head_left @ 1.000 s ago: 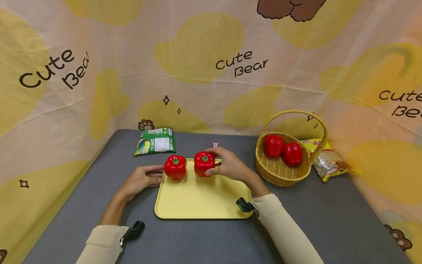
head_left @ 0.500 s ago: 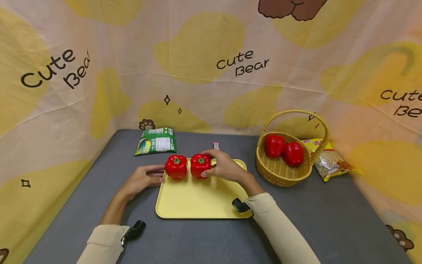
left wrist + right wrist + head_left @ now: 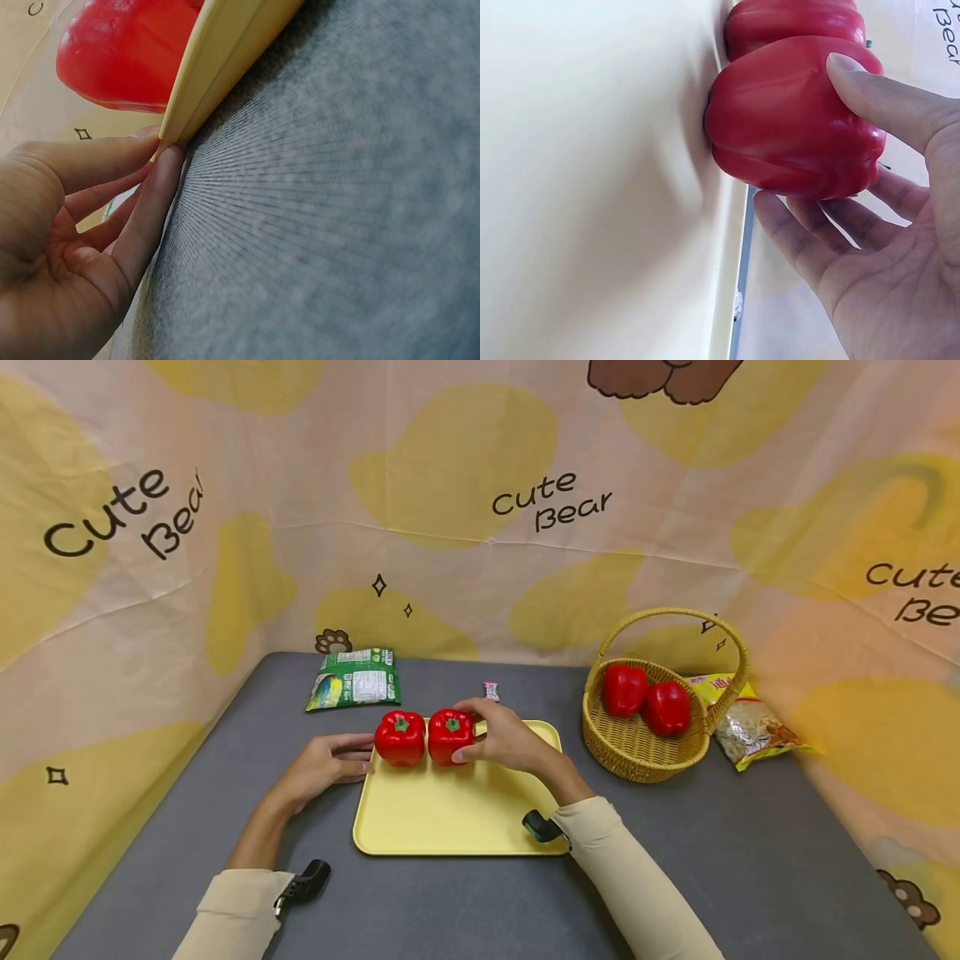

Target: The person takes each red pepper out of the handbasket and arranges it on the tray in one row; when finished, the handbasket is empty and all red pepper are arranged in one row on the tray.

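My right hand (image 3: 504, 739) grips a red bell pepper (image 3: 447, 737) with a green stem. This pepper stands upright at the back of the yellow tray (image 3: 457, 818). In the right wrist view, my thumb (image 3: 877, 97) presses one side of it and my fingertips the other. A second red bell pepper (image 3: 399, 739) stands right beside it at the tray's back left corner. On the left, my left hand (image 3: 318, 770) pinches the tray's rim (image 3: 202, 75), as the left wrist view shows.
A wicker basket (image 3: 622, 764) with a tall handle holds two more red peppers (image 3: 645, 697) at the right. Behind it lies a yellow snack bag (image 3: 753, 731). A green packet (image 3: 356, 679) and a small pink wrapped piece (image 3: 491, 691) lie beyond the tray on the grey table (image 3: 450, 910).
My right hand has moved left with its pepper, bringing it close beside the other one. The left hand has stayed at the tray's edge.
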{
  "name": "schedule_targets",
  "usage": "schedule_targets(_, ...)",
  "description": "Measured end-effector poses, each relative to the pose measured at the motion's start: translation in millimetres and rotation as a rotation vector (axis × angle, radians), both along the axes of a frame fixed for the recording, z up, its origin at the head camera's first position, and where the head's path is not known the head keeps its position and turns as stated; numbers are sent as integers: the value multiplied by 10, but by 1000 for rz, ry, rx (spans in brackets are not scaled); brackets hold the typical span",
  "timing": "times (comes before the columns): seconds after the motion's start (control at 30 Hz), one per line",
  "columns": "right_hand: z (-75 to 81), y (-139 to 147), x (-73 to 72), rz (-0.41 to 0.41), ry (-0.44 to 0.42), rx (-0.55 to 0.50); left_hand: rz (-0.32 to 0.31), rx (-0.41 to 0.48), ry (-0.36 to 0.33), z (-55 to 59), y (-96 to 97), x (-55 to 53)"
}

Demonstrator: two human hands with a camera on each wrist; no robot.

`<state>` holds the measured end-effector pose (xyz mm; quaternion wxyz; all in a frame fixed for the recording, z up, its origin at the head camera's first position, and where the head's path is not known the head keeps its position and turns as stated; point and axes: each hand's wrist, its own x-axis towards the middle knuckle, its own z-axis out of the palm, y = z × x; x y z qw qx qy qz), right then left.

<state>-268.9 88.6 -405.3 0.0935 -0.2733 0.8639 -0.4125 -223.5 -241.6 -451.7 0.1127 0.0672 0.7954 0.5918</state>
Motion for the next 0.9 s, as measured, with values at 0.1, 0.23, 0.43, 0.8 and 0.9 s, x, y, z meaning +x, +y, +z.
schedule_targets(0.1, 2, -2, 3, -3, -14, -6, 2, -6, 3, 5, 2, 1)
schedule_targets(0.23, 5, 0, 4, -3, -22, -5, 7, -17, 4, 13, 9, 6)
schedule_targets(0.43, -10, 10, -4, 7, -36, -8, 9, -13, -3, 10, 11, 5)
schedule_targets(0.8, -32, -7, -10, 21, -60, -21, 7, -9, -2, -3, 10, 2)
schedule_targets(0.9, -23, -6, -10, 23, -65, -23, 7, -10, 0, 2, 7, 4)
